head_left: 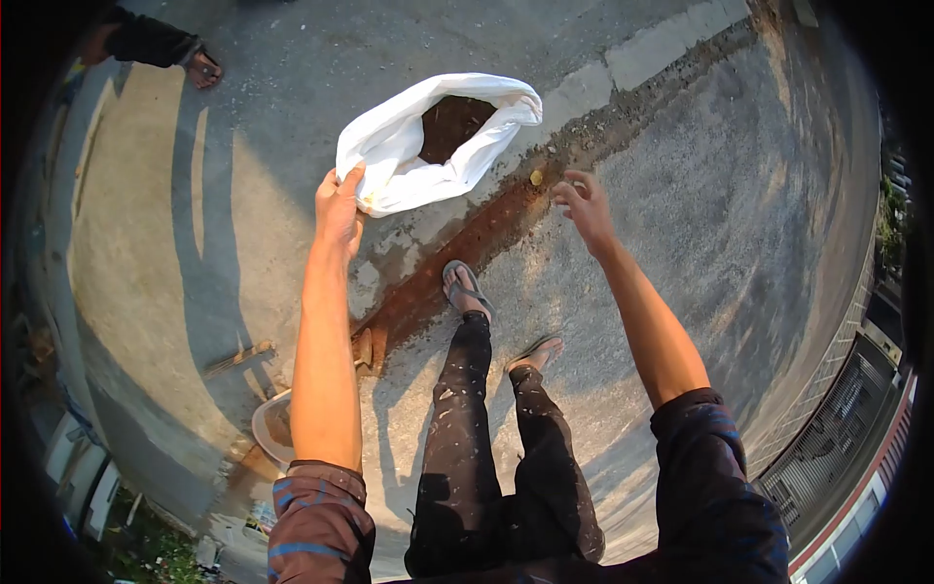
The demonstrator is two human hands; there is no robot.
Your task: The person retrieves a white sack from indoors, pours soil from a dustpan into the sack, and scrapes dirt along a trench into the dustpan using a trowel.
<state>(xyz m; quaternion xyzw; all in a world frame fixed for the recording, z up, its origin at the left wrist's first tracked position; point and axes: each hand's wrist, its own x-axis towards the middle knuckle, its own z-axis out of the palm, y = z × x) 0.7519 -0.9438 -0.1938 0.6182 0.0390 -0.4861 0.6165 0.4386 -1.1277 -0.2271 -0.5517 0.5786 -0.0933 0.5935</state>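
A white sack (389, 131) stands in front of me with its rim rolled outward, and dark brown soil-like material shows inside its mouth. My left hand (340, 207) grips the sack's near left edge, thumb on top. My right hand (585, 206) hangs in the air to the right of the sack, apart from it. Its fingers are loosely curled and spread, with nothing seen between them. Just left of these fingertips, a small yellow object (536, 177) lies on the ground; its kind is too small to tell.
A strip of reddish-brown dirt (428, 258) crosses the pavement diagonally. Beside my left forearm are a pale basin (275, 428) and a wooden-handled tool (240, 358), partly hidden. Another person's foot (204, 70) is at the upper left. My sandalled feet (465, 286) stand by the dirt strip.
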